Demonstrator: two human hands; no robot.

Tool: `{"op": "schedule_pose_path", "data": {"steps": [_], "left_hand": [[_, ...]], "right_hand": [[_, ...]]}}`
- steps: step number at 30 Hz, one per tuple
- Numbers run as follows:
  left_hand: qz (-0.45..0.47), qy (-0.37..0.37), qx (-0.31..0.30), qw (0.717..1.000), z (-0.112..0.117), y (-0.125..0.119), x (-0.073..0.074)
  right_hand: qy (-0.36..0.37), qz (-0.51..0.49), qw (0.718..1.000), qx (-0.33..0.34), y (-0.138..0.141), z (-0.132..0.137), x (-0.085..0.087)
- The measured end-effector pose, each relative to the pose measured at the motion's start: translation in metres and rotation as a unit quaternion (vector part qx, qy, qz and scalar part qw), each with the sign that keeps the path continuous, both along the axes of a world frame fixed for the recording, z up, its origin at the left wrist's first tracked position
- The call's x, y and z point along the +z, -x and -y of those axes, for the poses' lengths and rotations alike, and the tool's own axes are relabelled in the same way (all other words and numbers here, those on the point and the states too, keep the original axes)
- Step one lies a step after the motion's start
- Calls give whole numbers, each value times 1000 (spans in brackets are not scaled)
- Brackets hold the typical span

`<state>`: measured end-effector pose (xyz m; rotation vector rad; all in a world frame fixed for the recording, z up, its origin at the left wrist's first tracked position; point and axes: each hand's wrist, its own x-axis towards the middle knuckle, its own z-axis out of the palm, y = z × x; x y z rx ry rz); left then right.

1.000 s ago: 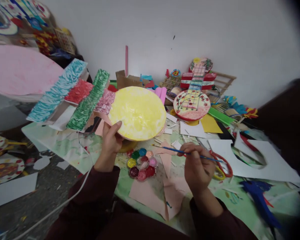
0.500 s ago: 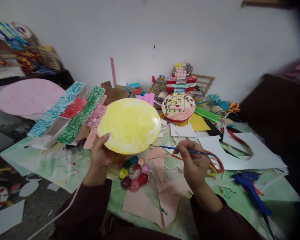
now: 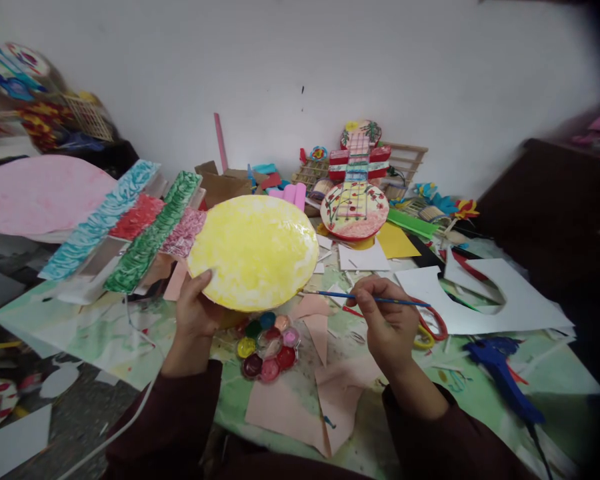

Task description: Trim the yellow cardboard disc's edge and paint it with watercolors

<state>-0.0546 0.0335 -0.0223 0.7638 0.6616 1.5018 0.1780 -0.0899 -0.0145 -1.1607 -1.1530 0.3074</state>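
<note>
My left hand [image 3: 196, 308] grips the lower left rim of a yellow painted disc [image 3: 254, 250], held tilted above the table. The disc joins a neck of textured strips in teal, red, green and pink [image 3: 130, 223] that runs up to the left. My right hand [image 3: 387, 320] pinches a thin blue paintbrush [image 3: 365, 298], whose tip points left toward the disc's right edge. A round paint palette [image 3: 266, 345] with several colour wells lies on the table below the disc, between my two hands.
Pink paper scraps [image 3: 310, 400] lie near the front edge. White cut paper [image 3: 480, 300], red-handled scissors [image 3: 433, 327] and a blue glue gun [image 3: 505, 377] are at the right. A painted guitar model [image 3: 355, 197] stands by the wall. A pink disc [image 3: 35, 193] rests far left.
The view has shifted, so everything sits lower and further left in frame. The yellow disc has come down closer to the palette. My right hand still holds the brush level.
</note>
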Motion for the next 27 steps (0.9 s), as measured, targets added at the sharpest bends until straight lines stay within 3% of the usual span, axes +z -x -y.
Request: {"op": "schedule_pose_path", "data": {"steps": [6, 13, 18, 20, 23, 27], "left_hand": [[-14, 6, -19, 1000, 0, 2, -3], [-30, 2, 7, 1000, -4, 3, -6], [-15, -47, 40, 998, -8, 5, -8], [-10, -65, 49, 997, -9, 7, -8], [-7, -77, 66, 995, -10, 11, -7], [-16, -60, 66, 996, -12, 15, -7]], "right_hand": [[5, -2, 999, -44, -7, -1, -1], [-8, 33, 999, 17, 11, 4, 9], [-105, 2, 990, -94, 6, -1, 3], [-79, 42, 988, -124, 3, -4, -6], [15, 186, 980, -74, 10, -8, -22], [134, 346, 925, 82, 39, -11, -43]]}}
